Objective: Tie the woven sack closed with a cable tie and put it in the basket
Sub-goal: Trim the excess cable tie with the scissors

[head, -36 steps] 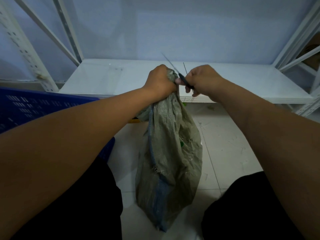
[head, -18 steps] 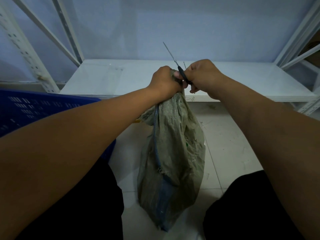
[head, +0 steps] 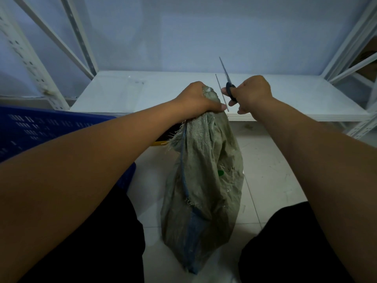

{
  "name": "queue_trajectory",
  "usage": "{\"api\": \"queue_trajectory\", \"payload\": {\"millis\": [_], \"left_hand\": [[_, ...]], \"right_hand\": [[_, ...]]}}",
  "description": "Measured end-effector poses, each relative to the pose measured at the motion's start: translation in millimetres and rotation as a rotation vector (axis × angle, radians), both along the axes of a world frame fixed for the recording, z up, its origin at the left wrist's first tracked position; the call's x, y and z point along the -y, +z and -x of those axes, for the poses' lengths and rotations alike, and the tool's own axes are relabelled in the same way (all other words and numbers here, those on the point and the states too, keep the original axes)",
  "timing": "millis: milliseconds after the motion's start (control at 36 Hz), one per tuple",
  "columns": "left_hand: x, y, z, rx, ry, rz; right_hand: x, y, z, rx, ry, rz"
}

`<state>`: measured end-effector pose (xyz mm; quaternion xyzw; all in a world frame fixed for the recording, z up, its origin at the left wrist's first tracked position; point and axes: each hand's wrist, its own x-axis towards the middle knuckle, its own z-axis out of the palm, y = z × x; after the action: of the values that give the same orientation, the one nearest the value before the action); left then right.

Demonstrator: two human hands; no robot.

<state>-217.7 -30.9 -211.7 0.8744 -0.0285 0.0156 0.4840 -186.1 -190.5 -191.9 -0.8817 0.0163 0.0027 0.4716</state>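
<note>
Pale bluish wall [head: 204, 27] is filling the back, under dim, even light. A low white shelf [head: 122, 92] is running across in front of it. Perforated white uprights [head: 26, 58] and slanted braces [head: 346, 48] are rising at both sides. Scuffed white floor tiles [head: 275, 170] are showing below, thin joints crossing them.

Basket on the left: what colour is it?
The basket is dark blue with small slots in its wall, seen best in the head view.

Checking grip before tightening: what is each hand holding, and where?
The left hand grips the woven sack at its gathered neck. The right hand pinches the cable tie at its dark lower end; its thin tail points up.
</note>
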Motion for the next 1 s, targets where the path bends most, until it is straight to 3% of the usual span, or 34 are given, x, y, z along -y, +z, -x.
{"api": "queue_trajectory", "payload": {"millis": [194,500,1000], "left_hand": [[6.1,0.5,6.5,0.038,0.004,-0.021],[12.0,-2.1,-2.4,0.048,0.019,-0.122],[23.2,-9.9,-33.6,0.099,0.029,-0.209]], "right_hand": [[-3.4,-7.5,-3.9,-0.142,0.008,0.09],[-9.8,-22.3,-16.8,-0.208,-0.01,0.056],[-14.7,-51.3,-54.4,-0.065,-0.109,0.059]]}}
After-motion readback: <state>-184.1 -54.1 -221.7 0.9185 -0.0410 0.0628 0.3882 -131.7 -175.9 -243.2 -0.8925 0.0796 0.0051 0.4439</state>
